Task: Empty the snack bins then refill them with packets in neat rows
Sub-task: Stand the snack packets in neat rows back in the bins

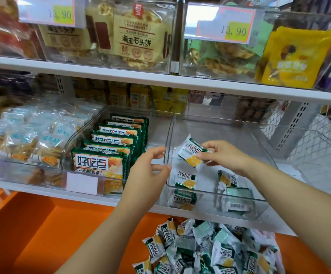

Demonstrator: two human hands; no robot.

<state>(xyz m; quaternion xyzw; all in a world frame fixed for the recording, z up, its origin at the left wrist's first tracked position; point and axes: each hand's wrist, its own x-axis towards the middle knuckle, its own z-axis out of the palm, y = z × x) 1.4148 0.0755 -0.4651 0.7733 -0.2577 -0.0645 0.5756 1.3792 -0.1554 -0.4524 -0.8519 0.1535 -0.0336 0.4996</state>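
Clear bin (230, 131), centre right: right hand (226, 155) pinches a green-white packet (190, 153) over it; left hand (146, 171) open beside it.

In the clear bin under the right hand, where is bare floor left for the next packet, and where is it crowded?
Free: the back half of the clear bin, behind the held packet in the right hand; also, in the neighbouring bin, the strip between the green pack row and the bin wall. Crowded: the bin's front, where loose packets lie.
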